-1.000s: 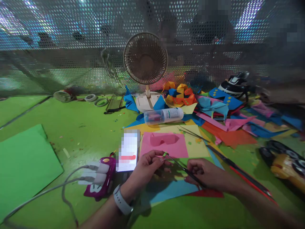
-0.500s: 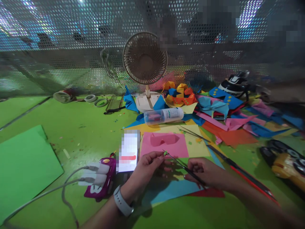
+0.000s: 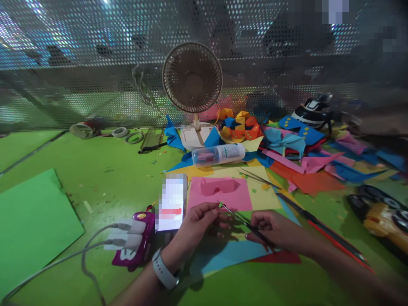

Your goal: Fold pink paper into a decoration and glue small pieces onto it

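Head view, lower centre of the frame: the left hand [image 3: 202, 217] has a narrow grip on a tiny green scrap [image 3: 220, 205]; the right hand [image 3: 270, 228] holds a slim pointed tool [image 3: 246, 223], tip beside those fingertips. An unsteady push could nick a finger or flick the scrap away.

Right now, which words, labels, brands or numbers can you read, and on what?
No text can be read.
Bottle label: printed, too small.
Phone screen: pixelated, unreadable.
Purple device: pale markings, unclear.
Black-and-white device: pale mark, too blurred to tell.
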A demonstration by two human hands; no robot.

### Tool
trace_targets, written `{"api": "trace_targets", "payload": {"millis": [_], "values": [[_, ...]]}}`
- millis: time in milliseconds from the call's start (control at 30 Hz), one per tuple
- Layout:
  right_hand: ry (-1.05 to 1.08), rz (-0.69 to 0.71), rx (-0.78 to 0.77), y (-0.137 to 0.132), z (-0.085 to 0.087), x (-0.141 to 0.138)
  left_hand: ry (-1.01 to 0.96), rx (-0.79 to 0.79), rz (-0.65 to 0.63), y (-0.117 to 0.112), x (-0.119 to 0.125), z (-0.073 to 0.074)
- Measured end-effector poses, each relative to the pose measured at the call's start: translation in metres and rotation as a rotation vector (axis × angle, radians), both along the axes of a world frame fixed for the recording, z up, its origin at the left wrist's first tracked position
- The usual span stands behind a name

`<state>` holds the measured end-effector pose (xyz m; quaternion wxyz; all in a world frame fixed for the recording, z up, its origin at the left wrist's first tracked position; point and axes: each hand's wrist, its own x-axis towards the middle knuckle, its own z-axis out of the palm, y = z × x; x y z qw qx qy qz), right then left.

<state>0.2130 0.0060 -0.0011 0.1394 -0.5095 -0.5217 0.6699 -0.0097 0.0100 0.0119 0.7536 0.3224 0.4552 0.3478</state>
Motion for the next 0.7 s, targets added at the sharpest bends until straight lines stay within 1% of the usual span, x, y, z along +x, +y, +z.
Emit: {"api": "trace_targets", "payload": {"millis": [200, 367, 567, 700], "values": [[-0.025, 0.005, -0.006, 0.0000, 0.0002, -0.0004, 0.003, 0.002, -0.012, 0.0000, 0.0000, -0.0019], [-0.039, 0.010, 0.007, 0.0000, -0.0001, -0.0007, -0.010, -0.008, 0.005, 0.0001, 0.0009, -0.0036], [-0.048, -0.001, 0.026, 0.0005, -0.0072, 0.0019, -0.016, 0.010, -0.002, 0.0005, 0.0002, -0.0056], [-0.038, -0.036, 0.014, 0.0020, -0.0086, 0.0027, 0.034, 0.027, 0.020, 0.0001, -0.0014, -0.0054]]}}
